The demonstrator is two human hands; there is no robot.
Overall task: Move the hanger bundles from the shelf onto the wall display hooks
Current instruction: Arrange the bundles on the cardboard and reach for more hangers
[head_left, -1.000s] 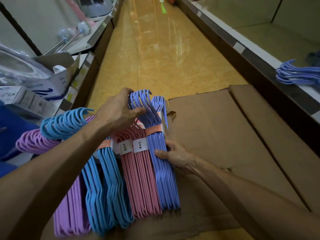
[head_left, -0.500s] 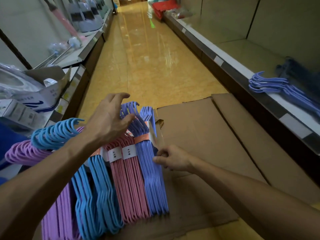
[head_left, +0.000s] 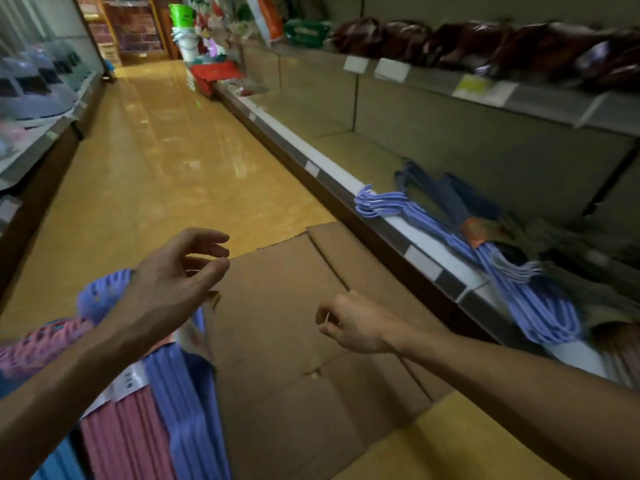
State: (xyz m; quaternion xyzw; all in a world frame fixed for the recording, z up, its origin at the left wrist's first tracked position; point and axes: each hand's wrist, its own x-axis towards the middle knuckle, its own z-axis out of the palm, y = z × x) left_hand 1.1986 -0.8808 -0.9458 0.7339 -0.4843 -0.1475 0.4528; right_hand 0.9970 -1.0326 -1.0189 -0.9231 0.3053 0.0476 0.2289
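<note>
Left hand (head_left: 166, 289): raised above the hanger stack at lower left, fingers loosely spread and slightly bent, holding nothing. It is clear of the bundles beneath it.

Right hand (head_left: 353, 323): held over the flattened cardboard (head_left: 294, 358), fingers curled inward toward the palm. Nothing can be seen in its grasp; motion blur makes the fingertips hard to read.

Hanger bundles at lower left, lying on the cardboard and side by side:
- One periwinkle bundle (head_left: 187, 410), rightmost, its edge next to bare cardboard.
- One pink bundle (head_left: 121, 441), touching the periwinkle bundle on its left side, with a white label band (head_left: 124, 382) across it.
- One light blue bundle (head_left: 59, 462), only partly in view at the frame edge.
Hook ends (head_left: 100, 299) of the periwinkle bundle and pink hook ends (head_left: 38, 344) project up and to the left, under the left forearm. The total may be higher, since the frame cuts off this stack.

Hanger bundles on the lower shelf (head_left: 346, 157) at right:
- One periwinkle shelf bundle (head_left: 512, 271), lying flat, hooks overhanging the shelf's front edge, an orange band near its middle.
- One dark blue bundle (head_left: 450, 199), just behind it, blurred.

The upper shelf carries a row of dark brown packaged goods (head_left: 485, 43). The yellow floor (head_left: 156, 161) of the aisle runs away between the two shelf units.
</note>
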